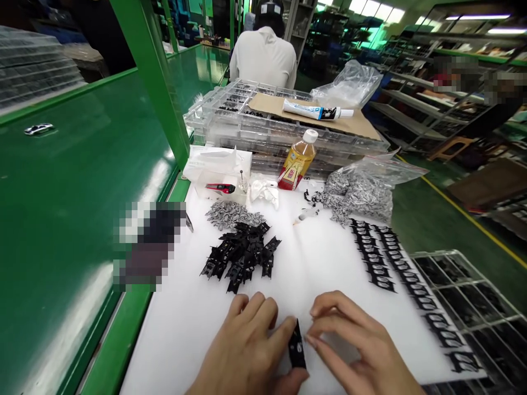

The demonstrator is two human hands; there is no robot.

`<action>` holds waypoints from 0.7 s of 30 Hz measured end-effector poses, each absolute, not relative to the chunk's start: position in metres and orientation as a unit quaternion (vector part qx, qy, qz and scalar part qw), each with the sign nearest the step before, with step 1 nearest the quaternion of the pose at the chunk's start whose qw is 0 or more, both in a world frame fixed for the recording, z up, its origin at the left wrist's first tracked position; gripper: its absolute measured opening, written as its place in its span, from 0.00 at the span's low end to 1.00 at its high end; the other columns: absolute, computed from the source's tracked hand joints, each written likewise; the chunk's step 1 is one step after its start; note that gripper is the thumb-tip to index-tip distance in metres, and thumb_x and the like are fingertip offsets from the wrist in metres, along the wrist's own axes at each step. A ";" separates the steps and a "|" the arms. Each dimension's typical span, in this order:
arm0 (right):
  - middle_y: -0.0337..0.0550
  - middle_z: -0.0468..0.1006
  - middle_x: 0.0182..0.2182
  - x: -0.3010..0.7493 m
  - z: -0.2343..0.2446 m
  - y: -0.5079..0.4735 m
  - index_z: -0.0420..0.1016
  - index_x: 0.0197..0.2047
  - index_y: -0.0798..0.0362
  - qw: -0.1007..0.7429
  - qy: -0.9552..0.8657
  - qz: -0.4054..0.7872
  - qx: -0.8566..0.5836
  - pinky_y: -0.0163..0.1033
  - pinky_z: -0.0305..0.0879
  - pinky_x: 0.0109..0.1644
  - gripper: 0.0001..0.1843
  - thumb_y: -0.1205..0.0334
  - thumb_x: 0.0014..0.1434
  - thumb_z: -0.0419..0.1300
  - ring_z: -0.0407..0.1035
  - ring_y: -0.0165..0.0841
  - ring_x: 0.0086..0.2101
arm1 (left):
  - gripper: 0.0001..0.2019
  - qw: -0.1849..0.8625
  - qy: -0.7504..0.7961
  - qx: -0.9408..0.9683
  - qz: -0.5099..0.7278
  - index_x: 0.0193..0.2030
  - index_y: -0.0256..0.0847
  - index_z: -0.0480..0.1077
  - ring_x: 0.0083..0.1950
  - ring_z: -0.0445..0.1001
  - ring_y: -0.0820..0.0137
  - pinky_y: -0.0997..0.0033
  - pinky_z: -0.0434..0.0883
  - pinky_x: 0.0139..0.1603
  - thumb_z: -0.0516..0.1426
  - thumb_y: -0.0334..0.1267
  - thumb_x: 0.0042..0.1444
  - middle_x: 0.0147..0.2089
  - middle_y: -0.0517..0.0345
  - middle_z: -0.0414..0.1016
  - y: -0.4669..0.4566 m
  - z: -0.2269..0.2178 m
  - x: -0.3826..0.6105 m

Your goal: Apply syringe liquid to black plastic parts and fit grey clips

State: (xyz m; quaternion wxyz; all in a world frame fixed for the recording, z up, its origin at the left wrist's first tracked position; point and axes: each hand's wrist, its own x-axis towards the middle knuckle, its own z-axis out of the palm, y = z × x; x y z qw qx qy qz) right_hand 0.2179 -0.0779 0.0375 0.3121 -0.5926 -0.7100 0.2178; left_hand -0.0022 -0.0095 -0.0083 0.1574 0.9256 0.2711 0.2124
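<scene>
A small black plastic part (297, 346) stands on the white work surface near its front edge, gripped between the thumb and forefinger of my left hand (249, 345). Just right of that part is my right hand (362, 348), thumb and forefinger tips close together in a pinch; whatever they hold is too small to make out. Beyond my hands lies a loose pile of similar black plastic parts (242, 255). Behind it spreads a heap of small grey pieces (233, 214). On the right, black parts (373, 255) are laid out in long rows.
A drink bottle (297, 162), a red cutter knife (221, 188) in a clear box and a bag of grey pieces (366, 189) line the back. Stacked clear trays (230, 126) carry a glue tube (317, 111). A green post (158, 77) rises left. A person (263, 57) sits ahead.
</scene>
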 end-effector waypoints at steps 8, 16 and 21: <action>0.49 0.78 0.49 0.193 0.028 -0.093 0.77 0.43 0.46 0.264 -0.738 0.163 -0.600 0.36 0.83 0.43 0.12 0.73 0.64 0.59 0.81 0.37 0.42 | 0.22 0.189 0.279 0.924 0.180 0.55 0.46 0.71 0.43 0.65 0.61 0.59 0.55 0.42 0.69 0.46 0.56 0.43 0.58 0.69 -0.012 0.001 -0.002; 0.50 0.79 0.44 0.188 0.027 -0.086 0.78 0.42 0.49 0.286 -0.756 0.116 -0.578 0.38 0.81 0.37 0.14 0.76 0.63 0.56 0.79 0.36 0.39 | 0.18 0.198 0.276 0.925 0.173 0.54 0.46 0.72 0.43 0.65 0.61 0.58 0.56 0.42 0.66 0.45 0.60 0.42 0.57 0.69 -0.012 0.001 -0.003; 0.51 0.78 0.49 0.188 0.022 -0.094 0.76 0.41 0.47 0.294 -0.742 0.117 -0.591 0.39 0.81 0.41 0.11 0.72 0.66 0.56 0.79 0.38 0.43 | 0.21 0.203 0.271 0.926 0.166 0.60 0.45 0.70 0.45 0.66 0.59 0.57 0.57 0.43 0.65 0.46 0.62 0.45 0.55 0.70 -0.011 0.001 -0.004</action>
